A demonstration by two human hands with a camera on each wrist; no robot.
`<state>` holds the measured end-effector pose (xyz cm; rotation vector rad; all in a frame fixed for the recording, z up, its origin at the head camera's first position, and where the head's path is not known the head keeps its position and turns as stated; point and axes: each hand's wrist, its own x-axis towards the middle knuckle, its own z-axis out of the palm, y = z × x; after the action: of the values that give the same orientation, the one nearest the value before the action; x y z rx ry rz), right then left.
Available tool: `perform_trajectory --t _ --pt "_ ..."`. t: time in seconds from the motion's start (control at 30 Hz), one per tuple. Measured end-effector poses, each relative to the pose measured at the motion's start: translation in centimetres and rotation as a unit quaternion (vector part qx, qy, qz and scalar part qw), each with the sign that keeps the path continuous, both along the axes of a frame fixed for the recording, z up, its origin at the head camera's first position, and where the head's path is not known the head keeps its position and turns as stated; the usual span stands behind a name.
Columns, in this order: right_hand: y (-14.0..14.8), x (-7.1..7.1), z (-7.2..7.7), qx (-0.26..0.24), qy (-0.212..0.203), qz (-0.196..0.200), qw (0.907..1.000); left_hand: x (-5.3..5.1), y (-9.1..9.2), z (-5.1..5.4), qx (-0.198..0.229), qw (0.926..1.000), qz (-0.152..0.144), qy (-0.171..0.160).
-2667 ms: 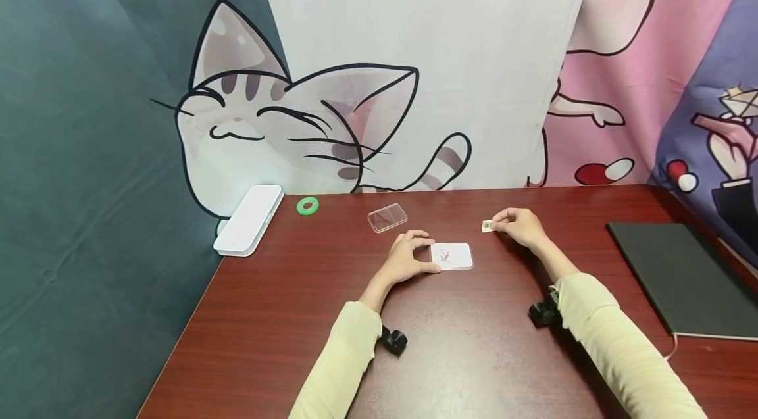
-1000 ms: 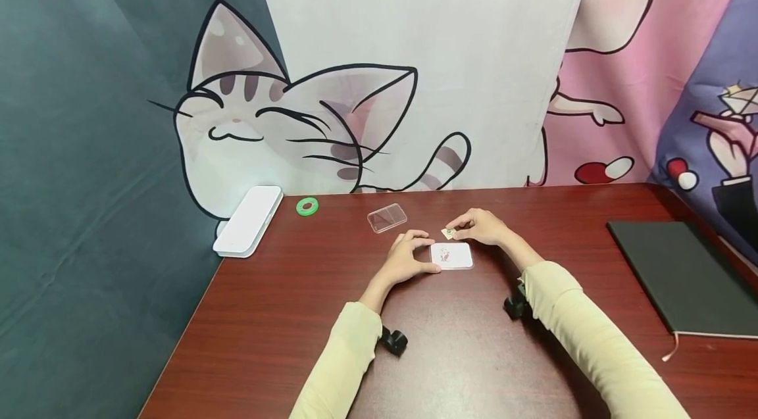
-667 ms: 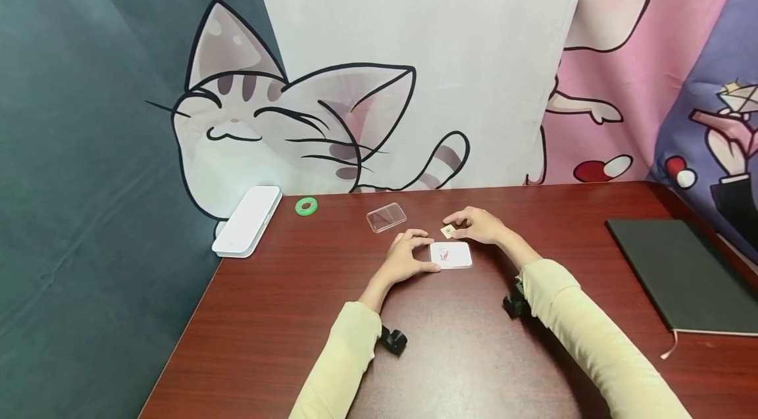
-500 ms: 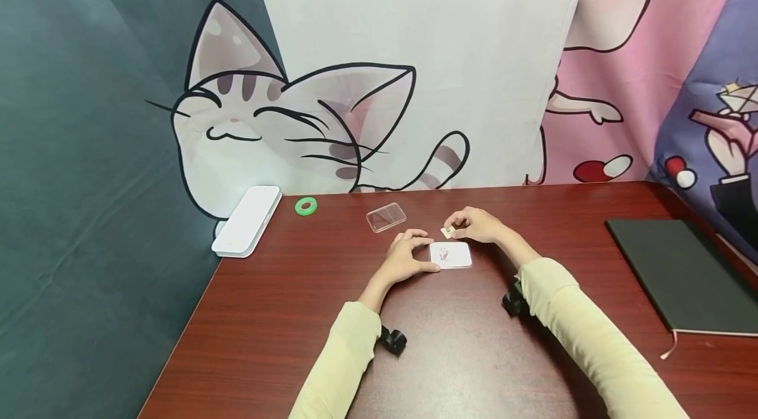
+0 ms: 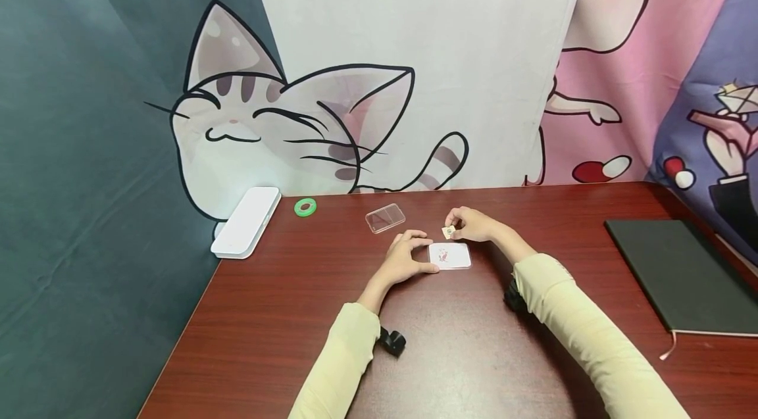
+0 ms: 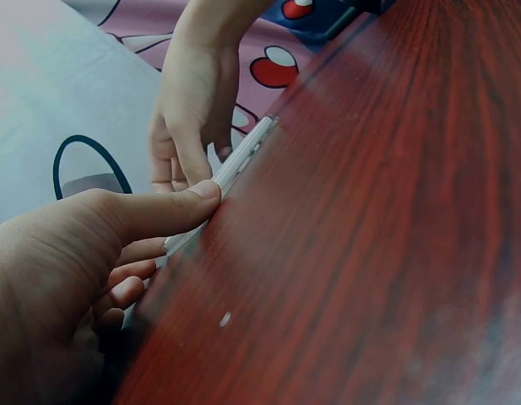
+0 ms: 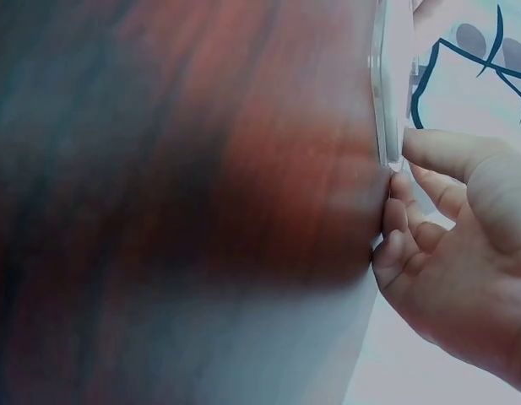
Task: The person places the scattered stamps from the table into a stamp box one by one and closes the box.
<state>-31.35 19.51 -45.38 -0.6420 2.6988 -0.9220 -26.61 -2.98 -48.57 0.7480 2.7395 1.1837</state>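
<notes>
The white case (image 5: 450, 256) lies flat on the table (image 5: 266, 340), between the two hands, in the head view. We see its printed face upward, the red figure sitting toward the left end, and its long axis running left to right, roughly along the table's far edge. The left hand (image 5: 405, 258) spans that left end, thumb at the near edge and a finger at the far edge. The right hand (image 5: 474, 225) pinches a small paper square (image 5: 448, 232) just beyond the case and apart from it. We judge the work to be partway: the case is steadied and the square is in the fingers, but not yet put down anywhere. A clear case (image 5: 385, 218) lies farther back, untouched.

In the left wrist view, we see the case almost edge-on, its length slanting toward the top right, the left thumb (image 6: 208, 189) against its edge.

In the right wrist view, the case stands edge-on near the right fingers, its length running up the frame. Here we cannot make out the square or how firmly it is held.
</notes>
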Motion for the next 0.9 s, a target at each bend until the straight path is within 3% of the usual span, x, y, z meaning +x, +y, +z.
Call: perform_trajectory --t 0.23,0.53,0.7,0.9 --pt "0.0 -0.1 -0.2 -0.023 -0.005 -0.035 0.9991 0.0 0.0 0.0 -0.003 1.0000 0.002 -0.002" --pt "0.6 0.2 -0.2 -0.066 -0.002 -0.011 0.9978 0.0 0.0 0.0 -0.002 1.0000 0.001 -0.002" --pt "0.9 0.5 -0.2 -0.115 -0.020 -0.055 0.9916 0.1 0.1 0.0 0.001 1.0000 0.001 -0.005" --pt "1.3 0.5 -0.2 -0.153 -0.011 -0.090 0.9840 0.0 0.0 0.0 0.002 1.0000 0.002 -0.003"
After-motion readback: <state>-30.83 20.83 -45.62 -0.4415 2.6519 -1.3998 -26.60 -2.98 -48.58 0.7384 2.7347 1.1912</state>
